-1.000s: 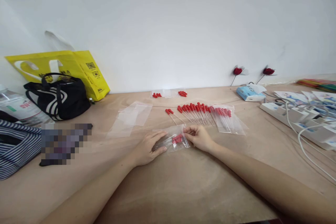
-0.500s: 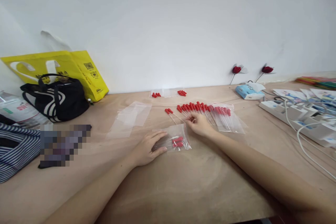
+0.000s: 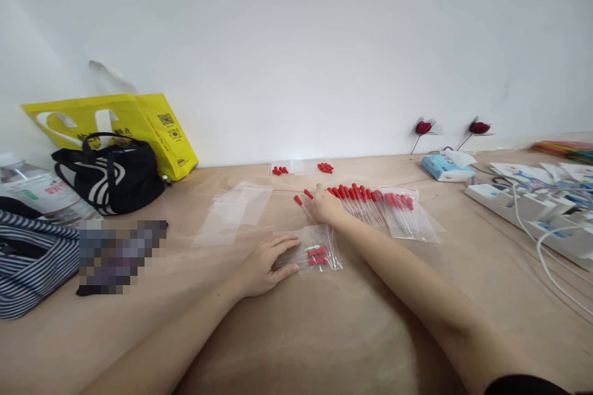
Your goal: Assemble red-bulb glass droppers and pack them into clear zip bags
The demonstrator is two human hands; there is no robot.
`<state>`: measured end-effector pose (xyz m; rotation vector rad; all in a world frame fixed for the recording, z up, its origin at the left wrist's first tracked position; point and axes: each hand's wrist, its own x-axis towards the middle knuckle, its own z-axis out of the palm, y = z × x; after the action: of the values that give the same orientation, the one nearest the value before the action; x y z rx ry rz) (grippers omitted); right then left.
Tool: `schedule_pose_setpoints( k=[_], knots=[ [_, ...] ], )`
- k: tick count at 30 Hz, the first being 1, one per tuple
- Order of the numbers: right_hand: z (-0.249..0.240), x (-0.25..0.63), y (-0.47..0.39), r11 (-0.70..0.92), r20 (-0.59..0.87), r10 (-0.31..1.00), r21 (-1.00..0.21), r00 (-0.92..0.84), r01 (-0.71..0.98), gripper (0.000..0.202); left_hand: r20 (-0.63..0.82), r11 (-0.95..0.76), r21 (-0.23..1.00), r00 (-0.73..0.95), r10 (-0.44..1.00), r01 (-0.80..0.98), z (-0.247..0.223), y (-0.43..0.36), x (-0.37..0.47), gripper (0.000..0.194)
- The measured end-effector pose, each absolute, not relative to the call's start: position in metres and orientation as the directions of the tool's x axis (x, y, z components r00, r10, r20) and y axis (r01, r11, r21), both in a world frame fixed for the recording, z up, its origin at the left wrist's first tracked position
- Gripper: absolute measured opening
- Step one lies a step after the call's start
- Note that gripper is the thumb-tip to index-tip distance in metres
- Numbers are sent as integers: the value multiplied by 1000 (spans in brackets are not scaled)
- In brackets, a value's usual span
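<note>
My left hand (image 3: 273,264) lies on the wooden table with fingers spread, its fingertips on a clear zip-lock bag (image 3: 332,259). Inside that bag are several droppers with red rubber bulbs (image 3: 318,253). Just beyond it my right hand (image 3: 325,205) is closed at a loose dropper (image 3: 308,194), whose red bulb shows beside the fingers; its stem is mostly hidden. Another loose dropper (image 3: 298,200) lies to the left of it. A row of red-bulbed droppers (image 3: 354,192) spreads to the right of this hand, partly behind it.
Flat clear bags (image 3: 227,216) lie to the left. A bag holding droppers (image 3: 407,222) is at the right, and filled bags (image 3: 327,168) lie by the wall. Around these stand a yellow bag (image 3: 178,148), a black bag (image 3: 109,176), a tissue pack (image 3: 445,168) and power strips (image 3: 523,216).
My right hand has moved forward from the near ends of the droppers toward the red bulbs. The two loose droppers are farther apart. The view has shifted slightly; my left hand stays on the bag.
</note>
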<state>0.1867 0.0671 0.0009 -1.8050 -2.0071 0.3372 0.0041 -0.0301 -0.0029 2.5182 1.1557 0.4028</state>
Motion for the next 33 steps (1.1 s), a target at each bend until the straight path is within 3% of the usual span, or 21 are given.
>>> schedule_pose_setpoints(
  k=[3, 5, 9, 12, 14, 19, 25, 30, 33],
  knots=[
    [5, 204, 56, 216, 222, 968, -479, -120, 851, 62, 109, -607, 412, 624, 774, 680, -2, -31, 5, 41],
    [3, 224, 46, 276, 283, 951, -592, -125, 757, 67, 105, -602, 409, 620, 778, 686, -1, -32, 5, 41],
    [-9, 262, 21, 260, 289, 957, -893, 27, 367, 68, 99, -594, 412, 614, 783, 691, -2, -32, 5, 41],
    [-22, 272, 5, 229, 241, 959, -969, 152, 88, 63, 105, -597, 417, 616, 781, 685, -2, -31, 5, 41],
    [-28, 269, 0, 230, 225, 955, -973, 194, -2, 56, 105, -599, 416, 618, 779, 685, -2, -30, 5, 41],
    [-35, 251, -4, 256, 242, 953, -965, 180, -60, 48, 92, -596, 402, 618, 781, 695, -2, -30, 5, 43],
    [-37, 239, -10, 179, 160, 982, -959, 101, -220, 40, 91, -576, 412, 598, 796, 705, -3, -31, 5, 47],
    [-34, 237, -17, 106, 106, 987, -994, -124, -4, 34, 90, -577, 440, 605, 791, 688, -4, -30, 5, 48],
    [-33, 238, -16, 94, 89, 985, -995, -146, 26, 34, 93, -573, 442, 600, 794, 690, -4, -30, 5, 48]
  ],
)
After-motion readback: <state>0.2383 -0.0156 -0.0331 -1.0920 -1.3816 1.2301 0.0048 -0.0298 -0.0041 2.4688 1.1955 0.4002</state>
